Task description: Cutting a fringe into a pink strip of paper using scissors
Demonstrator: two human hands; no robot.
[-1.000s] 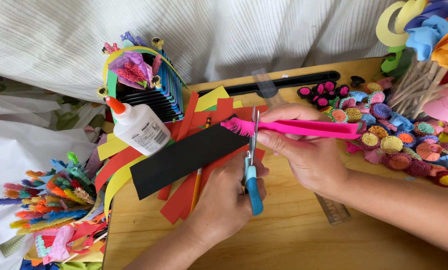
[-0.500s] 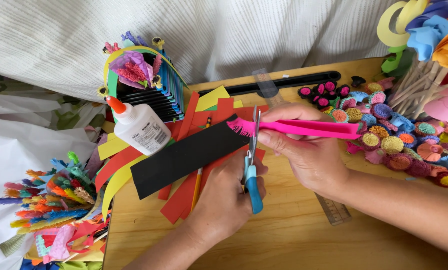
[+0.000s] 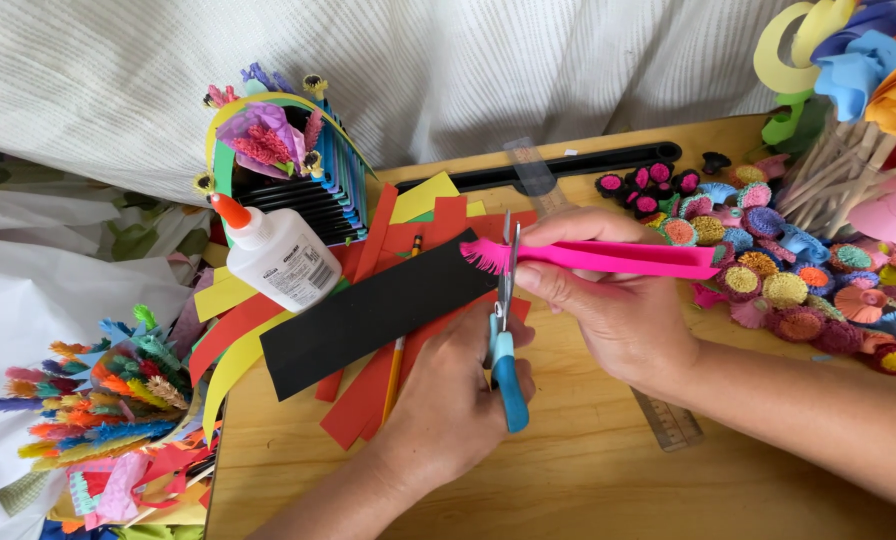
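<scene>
My left hand [image 3: 448, 400] grips a pair of blue-handled scissors [image 3: 506, 350], blades pointing away from me. The blades sit across a folded pink paper strip [image 3: 618, 258], just right of its fringed end [image 3: 480, 256]. My right hand [image 3: 608, 300] pinches this strip from above and below and holds it level over the wooden board [image 3: 588, 470]. Under the strip's fringed end lies a black paper rectangle [image 3: 368, 315] on a pile of red and yellow paper strips [image 3: 368, 400].
A white glue bottle [image 3: 278, 255] with an orange cap stands left of the black paper. Behind it is a holder of coloured papers [image 3: 288, 170]. Several rolled paper flowers [image 3: 788, 270] lie at the right. A clear ruler [image 3: 668, 420] lies under my right wrist, and fringed paper stems [image 3: 98, 400] lie at the left.
</scene>
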